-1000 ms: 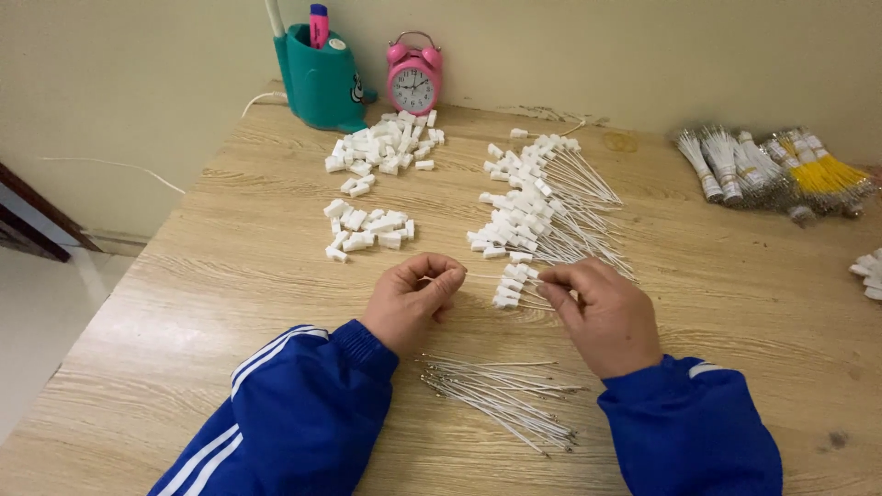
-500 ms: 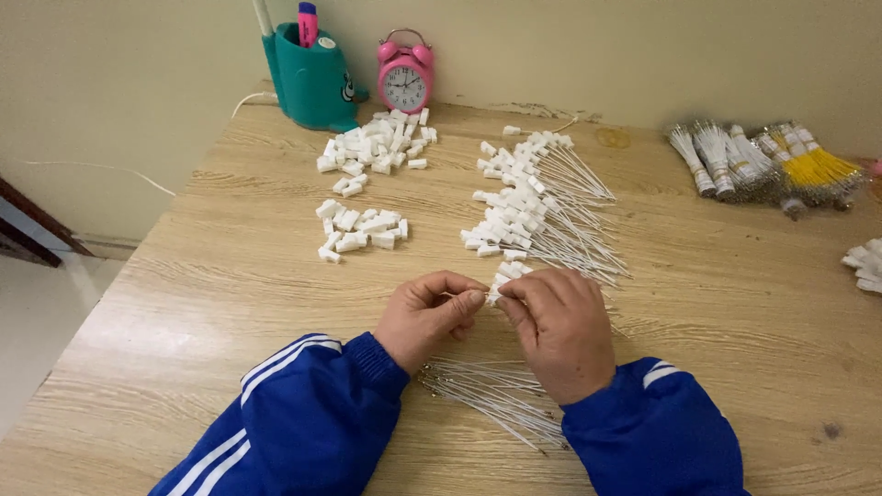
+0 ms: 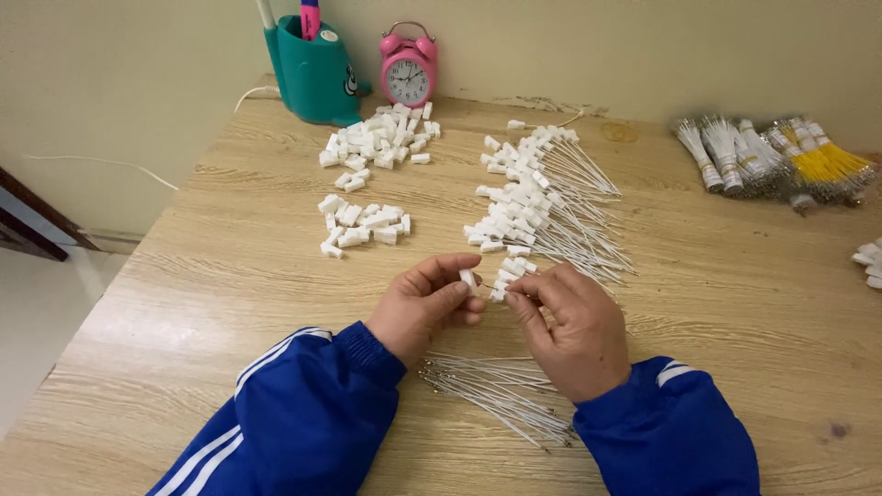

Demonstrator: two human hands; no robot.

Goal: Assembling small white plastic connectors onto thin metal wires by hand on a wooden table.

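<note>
Small white plastic connector point(image 3: 469, 277), blocky, pinched.

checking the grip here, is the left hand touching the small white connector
Touching. The head view shows the left hand pinching the white connector between thumb and forefinger, no gap visible.

A light wooden table point(image 3: 230, 276) carried heaps of small white plastic connectors point(image 3: 363, 223), loose thin white wires point(image 3: 501, 390) and bundled wires point(image 3: 772, 156). At its back edge stood a teal plastic pen holder point(image 3: 312, 78) and a pink round alarm clock point(image 3: 408, 75).
</note>
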